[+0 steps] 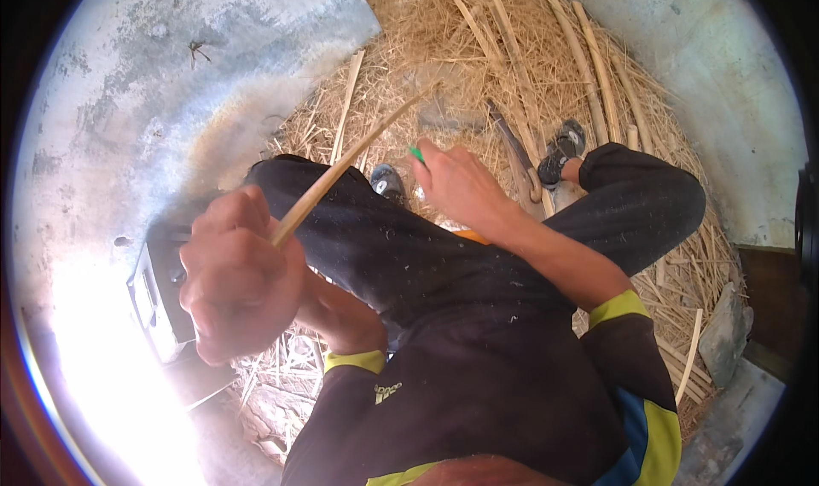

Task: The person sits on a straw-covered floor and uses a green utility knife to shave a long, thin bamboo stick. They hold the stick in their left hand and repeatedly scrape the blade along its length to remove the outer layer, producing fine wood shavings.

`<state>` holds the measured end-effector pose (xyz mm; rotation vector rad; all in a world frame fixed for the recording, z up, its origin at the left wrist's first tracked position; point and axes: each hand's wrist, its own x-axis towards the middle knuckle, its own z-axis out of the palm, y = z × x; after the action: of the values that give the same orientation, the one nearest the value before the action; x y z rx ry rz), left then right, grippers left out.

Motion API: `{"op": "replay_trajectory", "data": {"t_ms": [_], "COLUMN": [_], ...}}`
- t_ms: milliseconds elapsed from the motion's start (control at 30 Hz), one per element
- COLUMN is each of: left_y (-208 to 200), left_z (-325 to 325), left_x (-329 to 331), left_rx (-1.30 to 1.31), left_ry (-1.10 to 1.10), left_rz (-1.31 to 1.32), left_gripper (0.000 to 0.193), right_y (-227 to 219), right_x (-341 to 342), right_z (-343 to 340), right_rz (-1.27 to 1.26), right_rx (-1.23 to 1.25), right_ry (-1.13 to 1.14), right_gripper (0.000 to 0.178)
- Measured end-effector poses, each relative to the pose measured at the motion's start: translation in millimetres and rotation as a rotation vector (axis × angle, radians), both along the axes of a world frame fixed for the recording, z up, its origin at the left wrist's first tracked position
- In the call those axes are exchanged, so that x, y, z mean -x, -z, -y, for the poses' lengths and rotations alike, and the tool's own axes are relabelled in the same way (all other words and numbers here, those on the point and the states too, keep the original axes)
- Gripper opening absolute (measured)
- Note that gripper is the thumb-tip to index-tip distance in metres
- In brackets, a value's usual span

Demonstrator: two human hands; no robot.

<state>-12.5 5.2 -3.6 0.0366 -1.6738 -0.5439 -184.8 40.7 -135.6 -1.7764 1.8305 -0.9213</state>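
Observation:
In my left hand [243, 273], raised at the left and closed in a fist, is one end of a long split wooden strip [328, 179]. The strip slants up to the right and narrows toward its far tip. Slightly blurred, my right hand [461, 179] is closed in front of my lap, apart from the strip. A small green end [416, 154] pokes out past its fingers; the rest of that green thing is hidden in the grip. Under my right wrist a bit of an orange thing [472, 236] shows against my dark trousers.
Straw-like shavings [409, 43] cover the floor around my feet. Several long wooden poles [600, 77] lie at the far right. A dark narrow tool [512, 141] rests beside my right shoe [560, 152]. At the left stands a black box [162, 290]; a stone [725, 337] sits at the right.

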Motion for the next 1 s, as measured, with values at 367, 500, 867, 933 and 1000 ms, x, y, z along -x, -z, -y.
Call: {"op": "replay_trajectory", "data": {"t_ms": [367, 500, 867, 933, 1000], "left_y": [9, 3, 6, 4, -1], "left_z": [2, 9, 8, 9, 4], "left_x": [-14, -6, -3, -1, -3], "left_rx": [0.092, -0.010, -0.040, -0.044, -0.055], "left_ry": [-0.082, 0.094, -0.133, -0.183, -0.249], "left_rz": [0.108, 0.035, 0.104, 0.127, 0.141], "left_gripper": [0.028, 0.031, 0.036, 0.036, 0.036], "right_y": [-42, -18, -27, -42, -28], "right_x": [-18, -7, -7, -17, -17], "right_z": [-16, 0, -4, -13, -6], "right_rz": [0.147, -0.028, 0.005, 0.083, 0.080], "right_rx": [0.101, 0.032, 0.136, 0.147, 0.126], "right_ry": [-0.162, -0.030, -0.093, -0.139, -0.116], "right_gripper": [0.023, 0.023, 0.023, 0.022, 0.021]}}
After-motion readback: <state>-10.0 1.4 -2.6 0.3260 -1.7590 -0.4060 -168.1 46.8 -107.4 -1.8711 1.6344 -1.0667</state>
